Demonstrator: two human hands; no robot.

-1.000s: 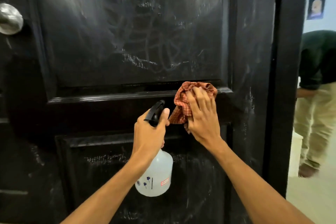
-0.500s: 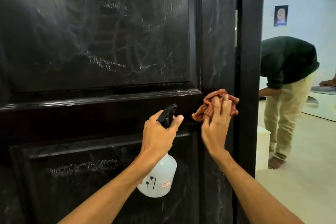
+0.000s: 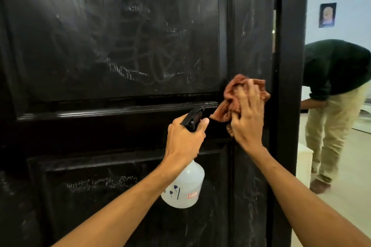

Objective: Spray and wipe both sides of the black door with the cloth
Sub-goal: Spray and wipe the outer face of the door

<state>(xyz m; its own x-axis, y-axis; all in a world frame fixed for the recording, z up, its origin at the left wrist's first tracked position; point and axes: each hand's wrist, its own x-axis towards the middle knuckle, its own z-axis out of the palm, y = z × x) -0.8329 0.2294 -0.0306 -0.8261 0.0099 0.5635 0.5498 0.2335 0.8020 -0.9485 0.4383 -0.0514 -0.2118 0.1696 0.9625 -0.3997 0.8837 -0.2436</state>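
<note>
Black door (image 3: 124, 46) fills most of the view, close in front of the person, its glossy panelled face streaked with pale, chalky smears and scribble-like marks. The right hand (image 3: 248, 121) presses a crumpled rust-red checked cloth (image 3: 234, 96) against the door's right-hand stile, fingers curled into the soft folds, just beside the door's edge. The left hand (image 3: 184, 138) grips the neck of a spray bottle (image 3: 183, 188), a rounded, translucent white plastic body with a black trigger head, held near the door and just left of the cloth. To wipe this strip well, it seems best to keep the cloth flat, press firmly and run long overlapping strokes, turning to a clean fold as it soils. Far right, through the doorway, another person (image 3: 337, 94) bends forward over a pale floor
</note>
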